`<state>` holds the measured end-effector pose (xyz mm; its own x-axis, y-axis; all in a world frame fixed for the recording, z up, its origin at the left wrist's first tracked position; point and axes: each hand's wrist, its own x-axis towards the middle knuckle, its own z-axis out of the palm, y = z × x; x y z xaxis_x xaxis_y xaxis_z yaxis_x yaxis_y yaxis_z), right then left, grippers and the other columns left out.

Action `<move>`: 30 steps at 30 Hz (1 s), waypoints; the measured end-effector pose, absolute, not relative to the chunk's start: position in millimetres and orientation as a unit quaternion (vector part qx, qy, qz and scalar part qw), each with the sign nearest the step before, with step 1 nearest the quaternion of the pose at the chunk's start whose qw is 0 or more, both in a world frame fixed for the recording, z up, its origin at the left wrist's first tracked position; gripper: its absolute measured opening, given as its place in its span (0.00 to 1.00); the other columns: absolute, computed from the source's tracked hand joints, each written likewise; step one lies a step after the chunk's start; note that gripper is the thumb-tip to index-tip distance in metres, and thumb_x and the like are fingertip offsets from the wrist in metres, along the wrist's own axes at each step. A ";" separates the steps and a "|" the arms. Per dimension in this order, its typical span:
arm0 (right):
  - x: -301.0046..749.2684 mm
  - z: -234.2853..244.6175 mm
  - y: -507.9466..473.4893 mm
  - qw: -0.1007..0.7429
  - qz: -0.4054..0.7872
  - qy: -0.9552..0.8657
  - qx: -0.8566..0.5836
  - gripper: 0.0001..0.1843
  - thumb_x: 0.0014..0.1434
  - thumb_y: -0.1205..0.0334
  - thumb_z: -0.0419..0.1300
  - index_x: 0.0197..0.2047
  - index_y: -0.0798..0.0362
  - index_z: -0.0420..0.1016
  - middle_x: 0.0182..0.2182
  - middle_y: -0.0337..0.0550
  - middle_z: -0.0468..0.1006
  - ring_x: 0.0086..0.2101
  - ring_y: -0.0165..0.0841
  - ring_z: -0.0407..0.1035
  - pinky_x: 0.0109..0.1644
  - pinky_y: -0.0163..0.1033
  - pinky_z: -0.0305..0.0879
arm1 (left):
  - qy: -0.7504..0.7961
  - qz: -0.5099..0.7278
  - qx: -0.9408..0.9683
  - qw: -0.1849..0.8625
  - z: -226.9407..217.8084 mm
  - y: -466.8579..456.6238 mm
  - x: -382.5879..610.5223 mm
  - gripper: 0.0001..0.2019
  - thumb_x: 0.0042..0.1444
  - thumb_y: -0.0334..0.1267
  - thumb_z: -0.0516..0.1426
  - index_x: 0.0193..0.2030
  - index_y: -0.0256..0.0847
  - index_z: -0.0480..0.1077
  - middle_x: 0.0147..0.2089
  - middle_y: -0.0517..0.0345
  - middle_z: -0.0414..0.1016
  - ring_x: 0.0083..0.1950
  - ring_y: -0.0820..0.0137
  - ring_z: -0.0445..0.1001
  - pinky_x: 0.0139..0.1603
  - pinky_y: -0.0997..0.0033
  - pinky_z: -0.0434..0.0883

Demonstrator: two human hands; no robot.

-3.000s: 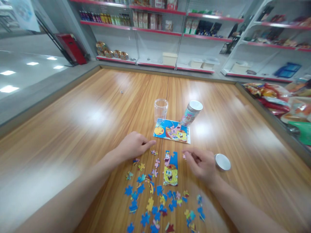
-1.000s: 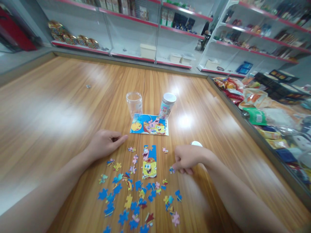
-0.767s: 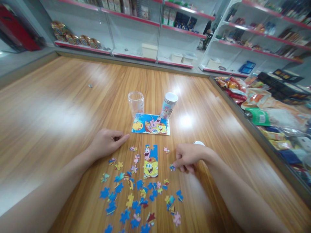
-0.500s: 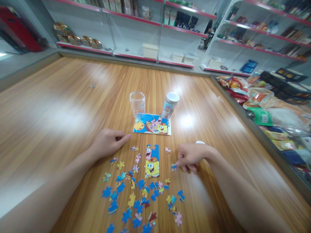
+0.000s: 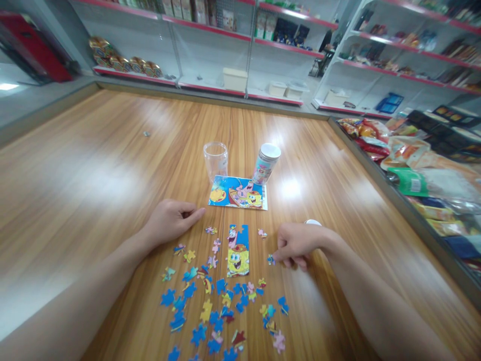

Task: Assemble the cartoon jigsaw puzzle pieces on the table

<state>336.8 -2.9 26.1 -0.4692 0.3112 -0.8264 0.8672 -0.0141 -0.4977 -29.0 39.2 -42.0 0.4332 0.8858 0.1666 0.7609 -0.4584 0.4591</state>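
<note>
A partly joined cartoon puzzle strip (image 5: 238, 249) lies on the wooden table (image 5: 112, 165). Several loose puzzle pieces (image 5: 221, 306) are scattered below and to the left of it. My right hand (image 5: 296, 243) rests to the right of the strip, its fingers curled in a pinch on a small blue puzzle piece (image 5: 270, 259) that touches the table. My left hand (image 5: 171, 220) lies on the table left of the strip, fingers loosely curled with the forefinger stretched toward a loose piece (image 5: 211, 230); nothing shows in it.
Behind the strip lie a printed reference picture (image 5: 238, 192), a clear plastic cup (image 5: 215, 160) and a lidded tube (image 5: 266, 164). A white lid (image 5: 312, 222) peeks out behind my right wrist. Snack bags (image 5: 398, 150) line the right edge. Shop shelves stand beyond.
Three seconds ago my right hand was higher up beside the white lid; it has come down to the small blue piece. My left hand has hardly moved. The view shifted slightly.
</note>
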 end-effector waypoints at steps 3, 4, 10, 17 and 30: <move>338.1 25.0 -2.0 0.246 -0.564 0.653 0.442 0.21 0.61 0.49 0.57 0.28 0.57 0.78 0.17 0.41 0.76 0.19 0.27 0.67 0.26 0.31 0.64 | 0.494 0.197 0.831 0.162 -42.6 39.6 -29.4 0.25 0.64 0.50 0.53 0.20 0.37 0.56 0.20 0.65 0.50 0.22 0.78 0.54 0.27 0.74 0.51; 338.7 25.2 -1.6 0.243 -0.569 0.652 0.438 0.20 0.61 0.49 0.57 0.29 0.57 0.78 0.17 0.41 0.76 0.19 0.27 0.67 0.25 0.31 0.64 | 0.493 0.198 0.831 0.164 -42.5 39.6 -29.4 0.25 0.64 0.50 0.53 0.20 0.37 0.56 0.20 0.64 0.50 0.22 0.78 0.54 0.27 0.73 0.51; 341.5 28.3 -0.5 0.229 -0.592 0.646 0.424 0.17 0.62 0.54 0.55 0.28 0.57 0.74 0.14 0.36 0.70 0.18 0.28 0.70 0.25 0.30 0.63 | 0.490 0.202 0.832 0.163 -39.2 38.5 -27.4 0.26 0.64 0.50 0.53 0.19 0.36 0.56 0.20 0.64 0.50 0.22 0.79 0.54 0.27 0.74 0.51; 340.8 36.7 -7.2 0.236 -0.560 0.658 0.445 0.13 0.55 0.53 0.62 0.32 0.56 0.74 0.20 0.38 0.76 0.22 0.30 0.72 0.26 0.32 0.63 | 0.496 0.202 0.829 0.159 -36.9 37.8 -27.1 0.26 0.64 0.50 0.53 0.19 0.36 0.55 0.20 0.65 0.49 0.22 0.79 0.53 0.27 0.74 0.51; 315.8 55.3 -34.7 0.212 -0.246 0.822 0.468 0.16 0.51 0.51 0.65 0.24 0.56 0.76 0.21 0.40 0.73 0.22 0.27 0.60 0.25 0.35 0.46 | 0.496 0.198 0.829 0.167 -38.8 39.3 -26.5 0.26 0.64 0.51 0.53 0.20 0.36 0.56 0.20 0.65 0.49 0.22 0.79 0.54 0.27 0.74 0.51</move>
